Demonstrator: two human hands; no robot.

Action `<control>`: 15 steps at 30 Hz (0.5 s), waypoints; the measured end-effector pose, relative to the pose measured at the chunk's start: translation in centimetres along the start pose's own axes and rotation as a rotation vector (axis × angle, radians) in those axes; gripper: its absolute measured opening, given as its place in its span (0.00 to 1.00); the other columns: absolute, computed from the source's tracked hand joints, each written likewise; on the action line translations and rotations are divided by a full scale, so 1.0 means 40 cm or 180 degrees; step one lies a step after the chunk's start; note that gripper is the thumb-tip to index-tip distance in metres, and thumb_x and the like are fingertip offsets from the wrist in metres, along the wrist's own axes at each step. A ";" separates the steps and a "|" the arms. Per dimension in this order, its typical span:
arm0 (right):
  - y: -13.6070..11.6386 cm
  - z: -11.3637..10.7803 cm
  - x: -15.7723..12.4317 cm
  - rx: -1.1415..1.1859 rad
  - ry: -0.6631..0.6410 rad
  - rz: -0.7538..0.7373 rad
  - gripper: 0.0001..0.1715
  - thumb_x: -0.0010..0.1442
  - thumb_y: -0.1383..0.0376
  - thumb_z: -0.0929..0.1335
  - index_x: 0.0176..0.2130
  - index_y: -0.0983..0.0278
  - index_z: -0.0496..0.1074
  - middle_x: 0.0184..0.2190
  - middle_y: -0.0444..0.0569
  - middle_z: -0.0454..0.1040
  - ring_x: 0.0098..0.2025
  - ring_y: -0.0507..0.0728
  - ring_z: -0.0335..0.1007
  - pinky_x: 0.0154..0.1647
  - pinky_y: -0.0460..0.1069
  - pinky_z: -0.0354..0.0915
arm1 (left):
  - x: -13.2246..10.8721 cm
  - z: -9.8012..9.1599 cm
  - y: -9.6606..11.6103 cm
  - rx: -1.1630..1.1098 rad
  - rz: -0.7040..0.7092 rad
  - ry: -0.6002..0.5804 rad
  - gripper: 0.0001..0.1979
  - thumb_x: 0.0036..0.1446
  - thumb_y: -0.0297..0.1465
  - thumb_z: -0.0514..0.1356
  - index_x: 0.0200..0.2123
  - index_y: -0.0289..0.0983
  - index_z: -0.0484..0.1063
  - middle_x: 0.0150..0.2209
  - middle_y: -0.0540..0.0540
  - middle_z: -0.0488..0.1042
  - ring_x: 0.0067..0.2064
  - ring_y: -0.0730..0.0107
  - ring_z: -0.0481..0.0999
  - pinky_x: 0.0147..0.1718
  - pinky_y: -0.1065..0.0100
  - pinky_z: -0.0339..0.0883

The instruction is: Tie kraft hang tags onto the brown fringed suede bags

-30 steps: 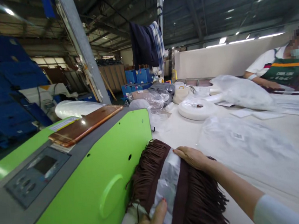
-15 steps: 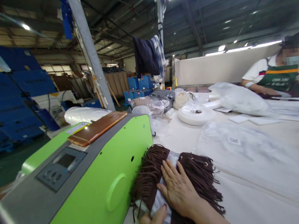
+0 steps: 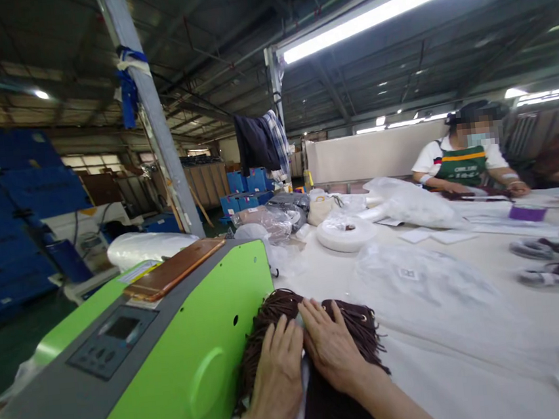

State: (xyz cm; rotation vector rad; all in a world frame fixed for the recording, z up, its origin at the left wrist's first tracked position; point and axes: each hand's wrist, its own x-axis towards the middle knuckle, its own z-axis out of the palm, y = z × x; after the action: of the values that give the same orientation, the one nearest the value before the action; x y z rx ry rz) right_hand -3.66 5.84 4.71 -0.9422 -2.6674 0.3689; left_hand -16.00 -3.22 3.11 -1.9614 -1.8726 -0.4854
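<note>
A dark brown fringed piece (image 3: 362,326), with metal eyelets near its far edge, lies on the white table right beside the green machine. Whether it is a bag or a garment I cannot tell. My left hand (image 3: 279,364) rests on its left part, fingers stretched forward and flat. Just to the right, my right hand (image 3: 332,346) presses flat on the piece, its fingers also extended. The fingertips of both hands nearly meet near the far end. Between the hands shows a narrow strip of whitish plastic or paper, mostly covered by them.
The green and grey machine (image 3: 233,345) stands close on the left, a brown phone-like slab (image 3: 174,270) on top. Beyond lie a white roll (image 3: 346,235) and clear plastic bags (image 3: 416,288). A co-worker in a green apron (image 3: 460,167) works across the table (image 3: 423,367).
My left hand has moved forward from the near edge and now lies flat on the fringed piece. My right hand stays flat on it. The view has shifted right and up.
</note>
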 end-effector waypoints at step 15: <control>0.047 0.079 -0.030 -0.0040 0.0523 0.0069 0.37 0.62 0.50 0.58 0.62 0.69 0.53 0.62 0.61 0.47 0.64 0.66 0.43 0.61 0.67 0.45 | -0.014 0.043 -0.052 0.0492 -0.1394 -0.1026 0.32 0.56 0.40 0.49 0.56 0.18 0.57 0.57 0.25 0.58 0.58 0.44 0.62 0.51 0.51 0.62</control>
State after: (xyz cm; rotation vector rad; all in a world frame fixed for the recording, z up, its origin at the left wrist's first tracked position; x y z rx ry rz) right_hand -2.79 6.03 0.96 -0.9620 -2.5155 0.2674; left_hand -18.11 -2.76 1.43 -1.6006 -2.4774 -0.1349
